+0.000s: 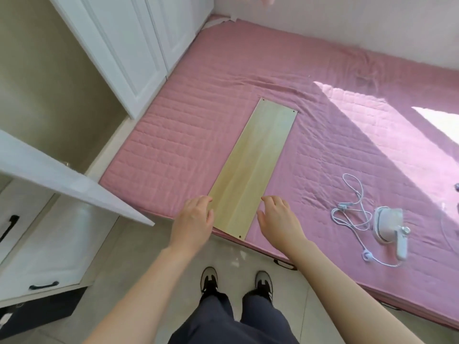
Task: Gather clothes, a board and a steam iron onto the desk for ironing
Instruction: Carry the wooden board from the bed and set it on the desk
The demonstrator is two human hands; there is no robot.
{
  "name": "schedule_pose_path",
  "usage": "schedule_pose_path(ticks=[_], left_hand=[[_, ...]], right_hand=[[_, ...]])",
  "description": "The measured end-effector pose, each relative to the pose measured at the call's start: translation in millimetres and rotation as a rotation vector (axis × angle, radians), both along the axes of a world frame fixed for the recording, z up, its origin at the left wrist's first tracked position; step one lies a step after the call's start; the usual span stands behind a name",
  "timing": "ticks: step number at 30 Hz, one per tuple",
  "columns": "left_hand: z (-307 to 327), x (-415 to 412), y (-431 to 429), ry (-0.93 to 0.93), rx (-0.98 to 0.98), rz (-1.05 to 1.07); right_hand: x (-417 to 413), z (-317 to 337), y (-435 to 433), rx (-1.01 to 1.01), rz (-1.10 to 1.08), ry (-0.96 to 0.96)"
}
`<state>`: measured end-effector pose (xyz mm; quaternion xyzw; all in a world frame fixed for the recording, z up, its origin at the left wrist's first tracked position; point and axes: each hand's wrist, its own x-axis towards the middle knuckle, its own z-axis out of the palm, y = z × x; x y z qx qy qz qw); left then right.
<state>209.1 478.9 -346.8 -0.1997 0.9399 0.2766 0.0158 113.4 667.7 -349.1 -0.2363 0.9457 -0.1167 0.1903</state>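
A long pale wooden board point(253, 165) lies flat on the pink quilted mattress point(178, 145), its near end at the mattress edge. My left hand point(193, 222) hovers at the board's near left corner, fingers spread, just touching or above the edge. My right hand point(280, 219) is open beside the near right edge, holding nothing. A white steam iron point(392, 227) lies on the mattress to the right, its white cord point(352, 207) looped loosely beside it. No clothes are visible.
An open white wardrobe door point(74, 184) juts out at the left, level with my left arm. White closed wardrobe doors point(129, 45) stand behind it. White drawers with black handles point(44, 244) sit at lower left. My feet stand on grey tiled floor point(149, 281).
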Motion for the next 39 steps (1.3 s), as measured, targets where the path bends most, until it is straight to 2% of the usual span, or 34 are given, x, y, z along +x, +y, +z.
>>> schedule_pose_path(ticks=[7, 14, 21, 26, 35, 39], left_hand=[[-35, -70, 32, -0.119, 0.046, 0.098], [-95, -103, 63, -0.303, 0.153, 0.320], [-169, -135, 49, -0.319, 0.187, 0.374], [-224, -154, 24, -0.352, 0.181, 0.355], [-312, -180, -37, -0.416, 0.177, 0.387], [-342, -192, -58, -0.469, 0.182, 0.402]], right_hand=[[-80, -30, 30, 0.030, 0.070, -0.120], [-147, -82, 56, 0.050, 0.129, -0.289], [-194, -157, 40, 0.046, 0.087, -0.346], [-218, -213, 19, 0.015, -0.059, -0.474], [-262, -305, -28, -0.098, -0.641, -0.819], [-274, -331, -43, -0.094, -0.738, -0.861]])
